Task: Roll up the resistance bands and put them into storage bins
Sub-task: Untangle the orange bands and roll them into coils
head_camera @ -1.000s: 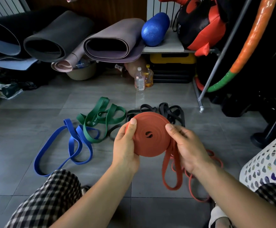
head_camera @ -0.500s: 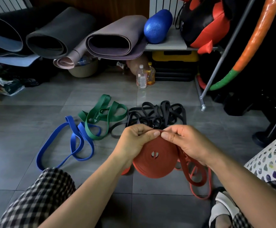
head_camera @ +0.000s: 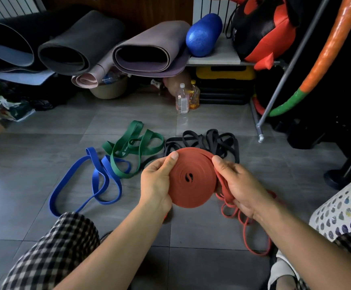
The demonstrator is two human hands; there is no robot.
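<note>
Fingers (head_camera: 173, 157) of the left hand (head_camera: 155, 184) clamp the red band coil (head_camera: 195, 192) at nine o'clock; the right hand (head_camera: 241, 186) pinches its loose tail (head_camera: 224, 193) at three o'clock, the feeding side

- The rolled band (head_camera: 191, 178) is held up between the left hand (head_camera: 157, 183) and the right hand (head_camera: 239, 185).
- Its loose end (head_camera: 252, 233) drops under the right hand onto the floor (head_camera: 44, 143).
- Three more bands lie on the floor behind the roll: the left band (head_camera: 99, 178), the middle band (head_camera: 132, 147) (it touches the left one), and the tangled band (head_camera: 208, 141).
- The basket (head_camera: 342, 210) stands at the right.
- The bottles (head_camera: 182, 99) stand far back, in front of the shelf (head_camera: 218, 57).
- The mats (head_camera: 147, 51) lie left of the shelf.
</note>
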